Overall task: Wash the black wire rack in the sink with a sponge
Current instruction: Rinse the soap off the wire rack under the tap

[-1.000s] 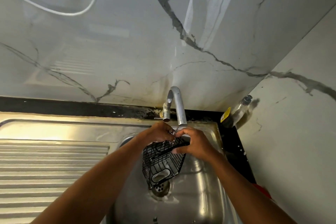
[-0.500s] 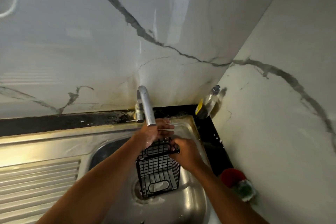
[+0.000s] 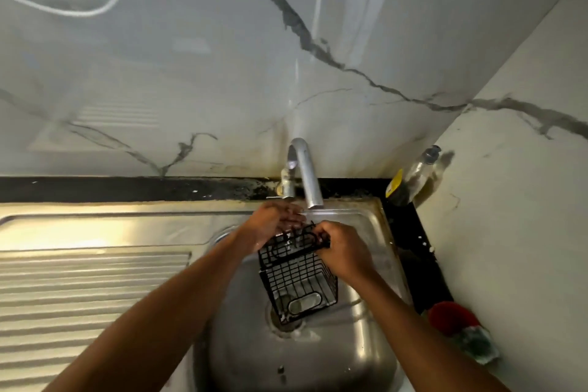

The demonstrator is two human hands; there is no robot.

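Note:
The black wire rack (image 3: pixel 297 277) stands tilted in the steel sink (image 3: pixel 366 347), its lower end over the drain. My right hand (image 3: pixel 343 253) grips the rack's upper right rim. My left hand (image 3: pixel 273 224) lies at the rack's upper left edge, directly under the tap spout (image 3: pixel 307 175), with its fingers stretched across the top wires. A green and white sponge (image 3: pixel 477 348) lies on the counter to the right of the sink, apart from both hands.
A red round object (image 3: pixel 453 318) sits beside the sponge. A clear bottle with a yellow label (image 3: pixel 416 177) leans in the back right corner. The ribbed steel draining board (image 3: pixel 89 289) spreads to the left. Marble walls close in behind and on the right.
My left hand's fingers have uncurled from the rack's top and now stretch out under the spout. My right hand keeps its hold, and the rack stays over the drain.

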